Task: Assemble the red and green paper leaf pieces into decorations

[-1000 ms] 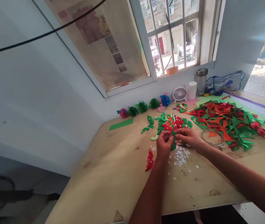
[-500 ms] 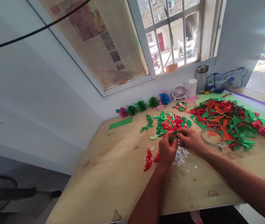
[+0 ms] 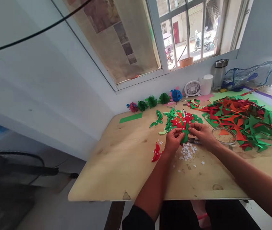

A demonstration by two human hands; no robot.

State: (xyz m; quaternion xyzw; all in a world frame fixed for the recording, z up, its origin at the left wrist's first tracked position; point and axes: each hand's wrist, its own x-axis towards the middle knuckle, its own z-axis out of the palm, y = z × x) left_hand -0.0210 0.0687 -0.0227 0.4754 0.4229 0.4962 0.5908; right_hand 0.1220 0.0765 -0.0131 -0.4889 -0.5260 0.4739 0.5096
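Between my two hands is a green paper cut-out (image 3: 185, 137), curved and leaf-like. My left hand (image 3: 173, 140) pinches its left side, while the fingers of my right hand (image 3: 201, 133) close on its upper right part. Just under my right hand lies a metal tool (image 3: 193, 140), partly hidden; it looks like tweezers or scissors. Small white paper squares (image 3: 188, 151) are scattered below the hands. Left of my left wrist rest red curved cut-outs (image 3: 156, 152) with white squares on them. Beyond the hands sits a pile of green and red dotted cut-outs (image 3: 174, 119).
A large heap of red and green paper scraps (image 3: 241, 119) covers the right side, with a roll of tape (image 3: 224, 135) before it. Along the wall stand folded paper shapes (image 3: 151, 101), a small fan (image 3: 192, 88), a white cylinder (image 3: 207, 84) and a glass bottle (image 3: 219, 75). A green strip (image 3: 131, 117) lies left.
The view has shifted, so the table's front edge shows more. The green cut-out has turned between my fingers and now shows a larger face. Both hands still hold it.
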